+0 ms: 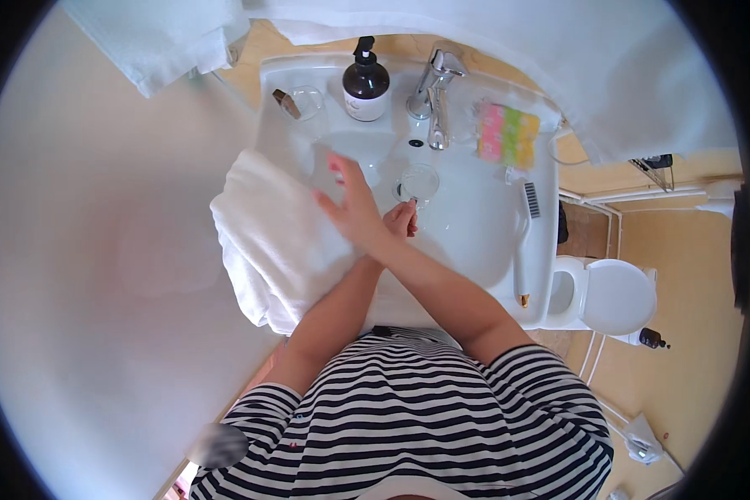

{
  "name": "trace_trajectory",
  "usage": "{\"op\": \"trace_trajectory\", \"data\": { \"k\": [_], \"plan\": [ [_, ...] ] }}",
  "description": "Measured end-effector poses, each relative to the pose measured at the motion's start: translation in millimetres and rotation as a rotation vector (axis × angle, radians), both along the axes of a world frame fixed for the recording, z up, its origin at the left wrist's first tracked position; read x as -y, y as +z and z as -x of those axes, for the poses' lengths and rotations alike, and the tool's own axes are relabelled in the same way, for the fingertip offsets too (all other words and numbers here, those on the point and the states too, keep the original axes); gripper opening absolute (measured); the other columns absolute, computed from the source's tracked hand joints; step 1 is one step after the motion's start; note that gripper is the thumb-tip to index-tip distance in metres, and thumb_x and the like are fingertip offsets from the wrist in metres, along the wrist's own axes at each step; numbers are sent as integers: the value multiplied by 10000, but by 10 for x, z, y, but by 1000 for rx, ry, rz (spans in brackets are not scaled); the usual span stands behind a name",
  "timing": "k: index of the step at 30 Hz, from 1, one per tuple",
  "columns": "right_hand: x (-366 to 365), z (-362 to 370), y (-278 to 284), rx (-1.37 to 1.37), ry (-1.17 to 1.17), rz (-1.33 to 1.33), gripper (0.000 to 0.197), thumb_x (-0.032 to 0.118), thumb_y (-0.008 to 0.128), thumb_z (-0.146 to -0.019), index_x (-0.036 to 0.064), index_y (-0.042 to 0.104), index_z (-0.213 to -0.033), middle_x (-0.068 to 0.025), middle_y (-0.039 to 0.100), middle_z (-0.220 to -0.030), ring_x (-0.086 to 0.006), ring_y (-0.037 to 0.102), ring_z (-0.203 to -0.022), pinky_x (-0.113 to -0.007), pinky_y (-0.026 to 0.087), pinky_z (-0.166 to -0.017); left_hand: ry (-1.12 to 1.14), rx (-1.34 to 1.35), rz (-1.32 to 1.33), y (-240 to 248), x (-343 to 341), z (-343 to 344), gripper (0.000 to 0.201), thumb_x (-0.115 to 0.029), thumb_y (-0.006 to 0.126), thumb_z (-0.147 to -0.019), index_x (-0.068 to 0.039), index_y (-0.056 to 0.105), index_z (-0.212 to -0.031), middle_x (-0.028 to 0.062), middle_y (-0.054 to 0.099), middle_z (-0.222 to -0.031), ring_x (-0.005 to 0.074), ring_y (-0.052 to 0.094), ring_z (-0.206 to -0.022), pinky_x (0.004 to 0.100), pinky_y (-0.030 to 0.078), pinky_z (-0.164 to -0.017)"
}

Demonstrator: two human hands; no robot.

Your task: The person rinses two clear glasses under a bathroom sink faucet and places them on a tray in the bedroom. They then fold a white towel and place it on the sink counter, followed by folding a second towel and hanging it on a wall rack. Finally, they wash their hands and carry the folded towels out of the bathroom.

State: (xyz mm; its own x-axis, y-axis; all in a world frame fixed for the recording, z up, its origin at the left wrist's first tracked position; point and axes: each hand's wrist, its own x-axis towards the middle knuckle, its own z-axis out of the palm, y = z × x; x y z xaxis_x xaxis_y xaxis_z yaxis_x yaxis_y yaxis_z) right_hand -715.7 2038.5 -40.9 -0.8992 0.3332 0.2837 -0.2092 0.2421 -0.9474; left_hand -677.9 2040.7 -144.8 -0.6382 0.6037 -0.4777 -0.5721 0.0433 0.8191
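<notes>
My forearms cross over the white sink (483, 250). My left hand (402, 219), beneath the right forearm, pinches the rim of a clear round dish (420, 180) over the drain area. My right hand (352, 204) reaches across to the left with its fingers apart and nothing in them. A white towel (262, 242) hangs over the sink's left edge, close to my right hand. Behind the dish stands the chrome faucet (438, 117).
A dark pump bottle (366, 87) and a clear dish (308, 102) with a small brown object (287, 103) line the back rim. To the right lie a pink, yellow and green packet (508, 135) and a white-handled brush (522, 242). A toilet (617, 296) stands beyond.
</notes>
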Motion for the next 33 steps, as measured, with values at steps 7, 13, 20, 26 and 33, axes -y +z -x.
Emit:
{"op": "trace_trajectory", "data": {
  "k": [7, 13, 20, 26, 33],
  "plan": [
    [-987, -1374, -333, 243, -414, -197, 491, 60, 663, -779, 33, 463, -1227, -123, 474, -1264, -246, 493, -1096, -346, 404, -918, 26, -142, 48, 339, 105, -18, 379, -379, 445, -967, -120, 466, -691, -48, 411, -631, 72, 372, -568, 232, 315, -538],
    [-1415, -1164, -579, 336, 25, 199, 829, 192, 807, -693, 32, 335, -1356, -107, 476, -1260, -207, 456, -1182, -341, 387, -984, -170, -163, 22, 609, 126, 32, 448, -418, 423, -965, -110, 464, -643, -29, 423, -593, 80, 383, -581, 236, 307, -547],
    [-1351, -1078, -457, 522, 201, 646, 716, 271, 780, -734, 42, 413, -1305, -70, 561, -1153, -183, 538, -1079, -335, 449, -921, 31, -811, 342, 830, 49, 276, 443, -453, 455, -940, -37, 602, -980, 105, 624, -932, 175, 573, -837, 306, 458, -722],
    [-1391, -1034, -543, 650, 569, 1128, 727, 417, 763, -717, 20, 453, -1241, -92, 594, -1091, -225, 619, -936, -387, 531, -792, -119, 188, -363, 897, -128, 470, 622, -548, 403, -922, 4, 542, -1173, 152, 611, -1023, 258, 584, -941, 367, 478, -822],
    [-1540, -913, -459, 627, 404, 712, 729, 427, 786, -679, -5, 487, -1184, -76, 618, -947, -180, 629, -828, -351, 541, -702, -18, 428, -369, 729, -328, 714, 690, -595, 304, -927, 22, 533, -1132, 186, 622, -992, 294, 615, -886, 412, 486, -842]
  ]
}}
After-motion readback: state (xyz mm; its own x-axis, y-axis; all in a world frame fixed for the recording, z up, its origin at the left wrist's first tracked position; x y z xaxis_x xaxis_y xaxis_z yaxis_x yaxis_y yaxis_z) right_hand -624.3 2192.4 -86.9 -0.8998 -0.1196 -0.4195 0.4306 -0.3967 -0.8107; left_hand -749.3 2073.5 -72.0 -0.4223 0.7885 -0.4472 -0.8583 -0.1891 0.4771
